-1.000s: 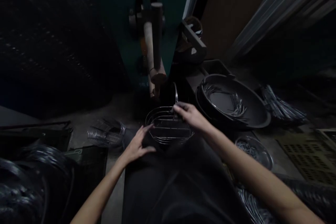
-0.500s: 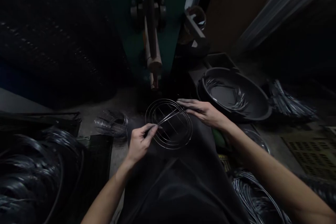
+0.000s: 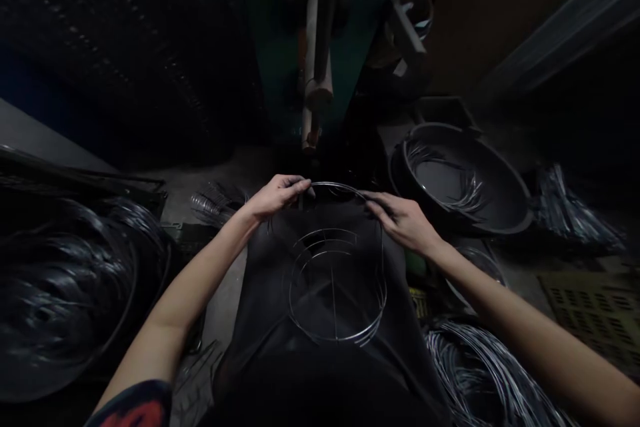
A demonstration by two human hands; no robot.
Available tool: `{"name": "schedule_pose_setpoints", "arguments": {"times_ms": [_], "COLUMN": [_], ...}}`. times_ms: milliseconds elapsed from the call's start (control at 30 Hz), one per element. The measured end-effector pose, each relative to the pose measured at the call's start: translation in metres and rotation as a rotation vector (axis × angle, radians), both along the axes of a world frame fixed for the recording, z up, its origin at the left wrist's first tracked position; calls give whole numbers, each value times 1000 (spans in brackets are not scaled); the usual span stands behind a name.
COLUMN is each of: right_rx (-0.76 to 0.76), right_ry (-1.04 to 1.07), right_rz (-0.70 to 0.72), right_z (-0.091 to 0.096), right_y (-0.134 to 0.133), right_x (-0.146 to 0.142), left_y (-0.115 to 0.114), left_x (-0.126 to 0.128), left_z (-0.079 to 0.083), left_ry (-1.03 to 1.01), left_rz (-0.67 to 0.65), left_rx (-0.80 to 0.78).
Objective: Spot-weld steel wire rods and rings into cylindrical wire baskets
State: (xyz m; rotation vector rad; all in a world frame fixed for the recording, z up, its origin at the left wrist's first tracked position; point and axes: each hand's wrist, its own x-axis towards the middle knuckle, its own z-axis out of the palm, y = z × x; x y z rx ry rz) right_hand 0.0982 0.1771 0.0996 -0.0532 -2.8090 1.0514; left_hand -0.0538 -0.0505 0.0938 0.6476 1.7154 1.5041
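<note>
A round wire frame [image 3: 333, 293] of thin bright rings joined by straight wires hangs tilted over my dark-clothed lap. At its far side, my left hand [image 3: 283, 195] pinches the bent wire on the left. Thumb and fingers of my right hand [image 3: 397, 217] are closed on the same curved wire at the right. Between both hands the wire bows upward, just below the tip of a machine's rod-like arm [image 3: 319, 90]. Darkness blurs how the rings join.
A black bowl [image 3: 505, 193] with bent wires stands at the right, near a wire bundle [image 3: 580, 207]. Wire coils [image 3: 487, 367] lie at the lower right, and more wire loops [image 3: 55, 293] fill a container at the left. A yellow crate [image 3: 595, 307] is at far right.
My left hand has moved up and away from me onto the far wire. The wire frame has swung from nearly flat to tilted, its lower rings nearer me. The view has shifted.
</note>
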Motion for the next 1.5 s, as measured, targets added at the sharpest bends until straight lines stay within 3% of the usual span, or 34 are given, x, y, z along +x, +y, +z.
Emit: {"name": "schedule_pose_setpoints", "arguments": {"times_ms": [100, 200, 300, 400, 500, 767, 933, 1500], "right_rx": [101, 223, 483, 748, 833, 790, 741, 749], "right_ry": [91, 139, 58, -84, -168, -252, -254, -264], "right_rz": [76, 75, 6, -11, 4, -22, 11, -34], "right_z": [-18, -30, -34, -32, -29, -19, -13, 3], "right_y": [1, -1, -5, -8, -7, -2, -8, -3], "right_x": [-18, -35, -45, -55, -66, -83, -90, -114], "left_y": [1, -8, -16, -14, -5, 7, 5, 9], "left_x": [-2, -4, -7, -14, -23, -35, -37, -65], "left_z": [-20, -45, -71, -83, -77, -40, -26, -3], "left_ry": [230, 677, 1028, 1164, 1175, 1127, 1138, 1126], "left_rz": [63, 160, 263, 268, 204, 132, 99, 59], "left_rx": [-28, -85, -214, -360, -458, -583, -688, -660]}}
